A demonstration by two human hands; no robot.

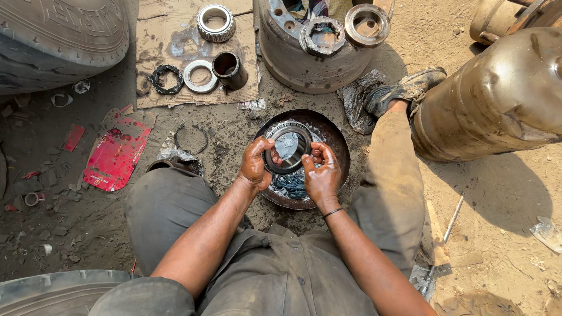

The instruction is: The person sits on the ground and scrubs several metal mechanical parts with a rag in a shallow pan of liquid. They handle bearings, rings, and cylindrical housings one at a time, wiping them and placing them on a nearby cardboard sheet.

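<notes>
Two hands hold one steel bearing (288, 146) just above the round pan (339, 140): left hand (255, 165) and right hand (321, 174) pinch opposite rims. It looks heavy, rigid, grease-slick; the outer rim seems the surest hold.

dirt ground (497, 234) | cardboard sheet (170, 35) with rings | round pan (336, 137) | red wrapper (117, 155) | tyre (58, 35)

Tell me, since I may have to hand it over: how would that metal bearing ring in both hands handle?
The bearing ring is thick steel, so probably stiff and heavy for its size. It looks wet and shiny over the dark pan, so likely slippery; the left hand and right hand both grip it. Being round, it could roll if set on edge.
</notes>
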